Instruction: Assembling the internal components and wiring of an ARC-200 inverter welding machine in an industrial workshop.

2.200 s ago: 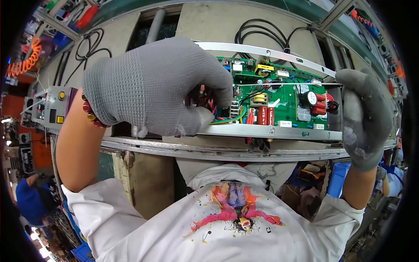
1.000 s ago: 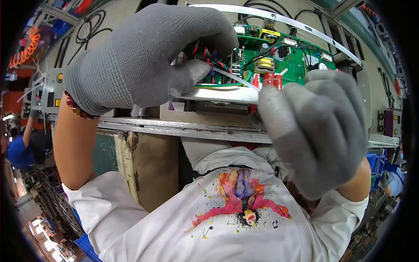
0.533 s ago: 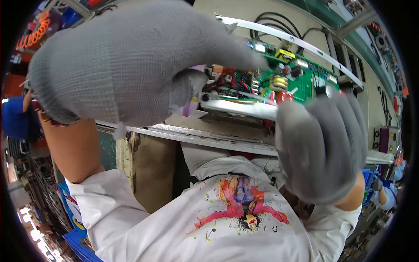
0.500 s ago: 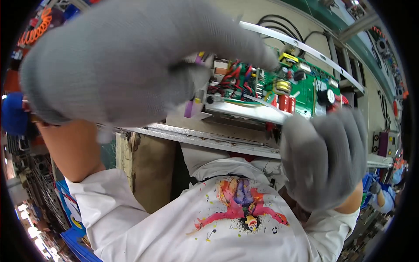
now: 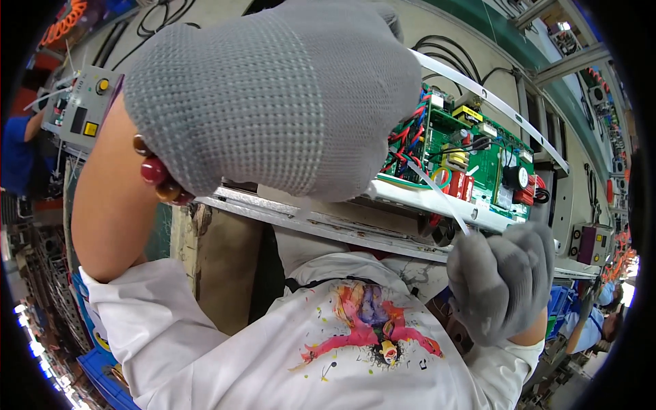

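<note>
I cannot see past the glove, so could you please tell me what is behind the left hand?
Behind the left hand sits the green circuit board with red and blue wires. The board's left part and the fingers are covered.

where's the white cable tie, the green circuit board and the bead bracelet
white cable tie (image 5: 441,197), head view, middle of the strip
green circuit board (image 5: 486,164), head view, bare green area near the right end
bead bracelet (image 5: 156,172), head view, red bead at the left wrist

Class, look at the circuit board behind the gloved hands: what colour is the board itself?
Green, seen in the head view: the circuit board sits just beyond the left hand.
</note>
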Action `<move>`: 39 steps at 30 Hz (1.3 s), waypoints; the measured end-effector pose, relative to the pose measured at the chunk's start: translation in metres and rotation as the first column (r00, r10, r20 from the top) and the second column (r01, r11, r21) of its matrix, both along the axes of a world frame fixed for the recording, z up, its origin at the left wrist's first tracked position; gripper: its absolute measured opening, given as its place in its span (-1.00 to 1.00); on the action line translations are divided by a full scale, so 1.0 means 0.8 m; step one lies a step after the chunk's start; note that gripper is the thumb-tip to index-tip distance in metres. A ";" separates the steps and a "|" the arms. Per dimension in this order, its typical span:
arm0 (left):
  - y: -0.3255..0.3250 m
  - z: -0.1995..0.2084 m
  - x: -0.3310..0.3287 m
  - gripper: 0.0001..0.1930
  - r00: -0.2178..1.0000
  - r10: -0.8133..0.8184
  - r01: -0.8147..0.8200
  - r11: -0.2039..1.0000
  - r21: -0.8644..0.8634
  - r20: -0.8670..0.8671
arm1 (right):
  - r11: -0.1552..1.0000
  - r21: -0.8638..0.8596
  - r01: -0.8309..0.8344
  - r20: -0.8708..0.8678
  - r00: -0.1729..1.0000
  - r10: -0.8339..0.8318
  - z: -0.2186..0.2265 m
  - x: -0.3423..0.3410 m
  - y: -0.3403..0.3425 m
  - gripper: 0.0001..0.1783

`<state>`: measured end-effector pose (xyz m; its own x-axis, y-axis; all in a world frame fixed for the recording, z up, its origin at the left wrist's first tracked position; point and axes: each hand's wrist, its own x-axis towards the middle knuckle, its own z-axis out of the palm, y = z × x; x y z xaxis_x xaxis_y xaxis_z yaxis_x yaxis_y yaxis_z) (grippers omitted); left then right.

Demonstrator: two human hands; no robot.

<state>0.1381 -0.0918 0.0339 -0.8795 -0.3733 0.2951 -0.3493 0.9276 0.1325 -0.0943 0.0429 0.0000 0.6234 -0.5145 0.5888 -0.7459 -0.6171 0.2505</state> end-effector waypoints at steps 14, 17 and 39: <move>-0.023 -0.038 -0.002 -0.75 0.989 -0.055 -0.004 0.919 0.394 0.137 | 0.970 0.244 0.008 -0.064 0.998 0.008 -0.005 -0.003 -0.015 -0.52; -0.009 -0.026 0.005 -0.72 0.981 -0.003 -0.083 0.898 0.433 0.195 | 0.993 0.002 -0.119 0.036 0.992 0.118 -0.012 -0.004 -0.020 -0.53; -0.016 -0.002 -0.035 -0.82 0.944 -0.009 -0.054 0.982 0.183 0.331 | 0.955 0.295 0.009 0.160 0.985 -0.059 0.003 -0.018 0.027 -0.61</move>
<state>0.1099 -0.1048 0.0325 -0.9060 -0.4145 -0.0862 -0.4234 0.8886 0.1766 -0.1084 0.0645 0.0025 0.5092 -0.6989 0.5023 -0.7835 -0.6180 -0.0656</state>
